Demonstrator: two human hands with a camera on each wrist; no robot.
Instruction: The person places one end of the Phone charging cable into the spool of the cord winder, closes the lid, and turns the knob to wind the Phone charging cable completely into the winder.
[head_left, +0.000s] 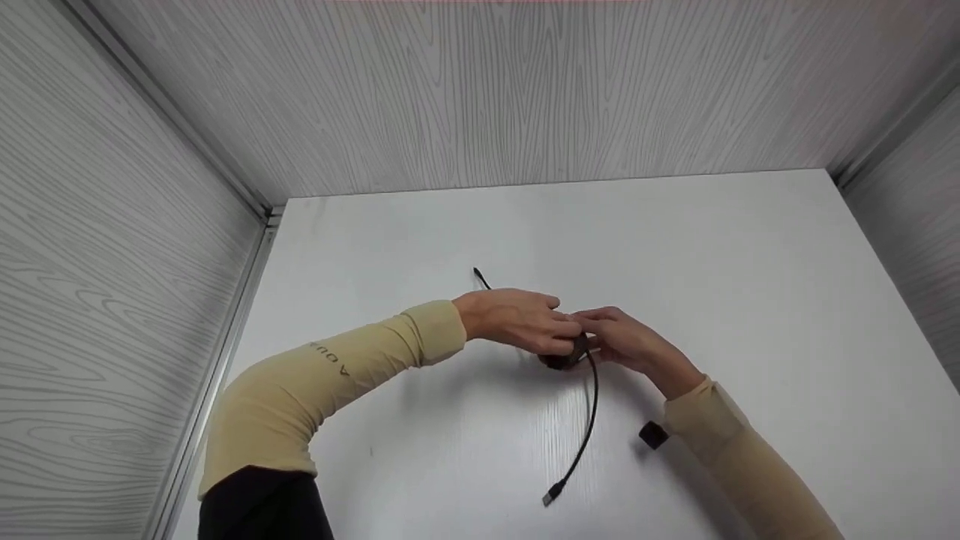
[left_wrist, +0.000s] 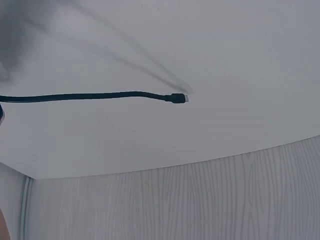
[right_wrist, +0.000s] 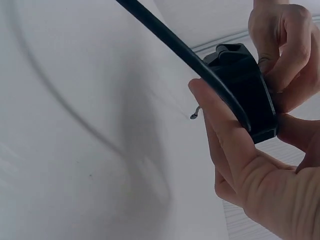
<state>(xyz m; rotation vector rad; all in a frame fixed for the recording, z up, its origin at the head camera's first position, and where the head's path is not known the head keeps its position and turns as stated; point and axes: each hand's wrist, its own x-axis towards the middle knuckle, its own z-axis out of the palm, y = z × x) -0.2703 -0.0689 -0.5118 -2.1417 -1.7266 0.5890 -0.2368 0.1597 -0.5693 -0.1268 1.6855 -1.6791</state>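
Between both hands, above the white table, is a black plastic case (right_wrist: 245,85) with a black USB cable (head_left: 594,409) coming out of it. My left hand (head_left: 521,321) grips the case from the left, its fingers curled over it. From the right, my right hand (head_left: 630,341) pinches it; in the right wrist view, fingers of this hand (right_wrist: 260,175) lie along the near side by the cable. One cable end, a USB-A plug (head_left: 553,493), hangs toward the front. The other end, a small slim plug (left_wrist: 176,98), sticks out beyond my left hand. Fingers hide much of the case.
A small black block (head_left: 653,435) lies on the table (head_left: 375,247) beside the right sleeve. Pale wood-grain panels (head_left: 465,97) rise at the back and both sides, with a metal frame rail (head_left: 217,375) along the left edge.
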